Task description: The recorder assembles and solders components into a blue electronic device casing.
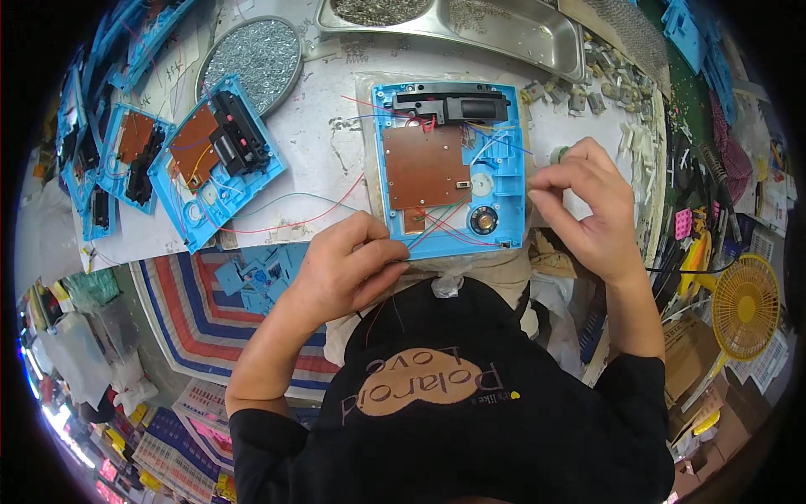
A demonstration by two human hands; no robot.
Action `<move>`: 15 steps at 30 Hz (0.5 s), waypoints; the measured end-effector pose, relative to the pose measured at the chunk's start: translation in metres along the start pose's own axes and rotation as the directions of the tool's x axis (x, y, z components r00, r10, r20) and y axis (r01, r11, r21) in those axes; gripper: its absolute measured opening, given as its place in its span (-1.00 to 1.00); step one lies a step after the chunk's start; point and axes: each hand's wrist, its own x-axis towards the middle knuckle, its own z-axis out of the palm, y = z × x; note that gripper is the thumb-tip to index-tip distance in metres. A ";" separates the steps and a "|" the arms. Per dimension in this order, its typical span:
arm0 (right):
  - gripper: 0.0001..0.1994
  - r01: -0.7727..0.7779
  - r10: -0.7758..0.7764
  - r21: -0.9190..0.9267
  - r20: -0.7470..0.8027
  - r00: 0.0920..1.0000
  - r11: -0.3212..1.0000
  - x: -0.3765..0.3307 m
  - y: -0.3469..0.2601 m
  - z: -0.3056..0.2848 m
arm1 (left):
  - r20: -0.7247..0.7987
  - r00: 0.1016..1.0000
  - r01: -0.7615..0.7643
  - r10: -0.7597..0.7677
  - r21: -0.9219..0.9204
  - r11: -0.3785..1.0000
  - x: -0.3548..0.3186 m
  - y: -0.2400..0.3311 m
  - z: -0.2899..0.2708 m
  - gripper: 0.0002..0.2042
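Observation:
A light-blue plastic casing lies at the table's front edge. In it are a brown circuit board, a black mechanism along the far side and a small round speaker. My left hand is closed at the near left corner, its fingertips pinching thin wires that run out of the casing; loose ends hang below it. Just beyond the right wall is my right hand, fingers curled, thumb and index slightly apart with nothing visible between them. A blue wire sticks out close by.
Several similar blue casings stand at the left, trailing wires. Behind are a round tray of screws and a metal tray of small parts. Small metal pieces and white plastic parts lie right. A yellow fan stands farther right.

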 end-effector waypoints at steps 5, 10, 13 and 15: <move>-0.74 0.141 -0.140 -0.049 0.024 0.990 0.989 -0.006 -0.002 0.010 | 0.001 1.000 0.018 -0.018 -0.003 1.000 0.000 0.001 0.000 -0.69; -0.66 0.144 -0.139 -0.066 0.075 0.988 0.987 -0.005 -0.012 0.023 | 0.017 0.999 0.030 -0.030 0.017 0.999 0.001 0.002 -0.002 -0.69; -0.70 0.178 -0.160 -0.123 0.141 0.977 0.976 -0.002 -0.012 0.028 | 0.023 0.999 0.028 -0.029 0.019 0.999 0.002 0.002 -0.003 -0.69; -0.71 0.158 -0.140 -0.130 0.140 0.980 0.979 -0.002 -0.013 0.030 | 0.027 0.999 0.038 -0.038 0.015 0.999 0.002 0.003 -0.003 -0.69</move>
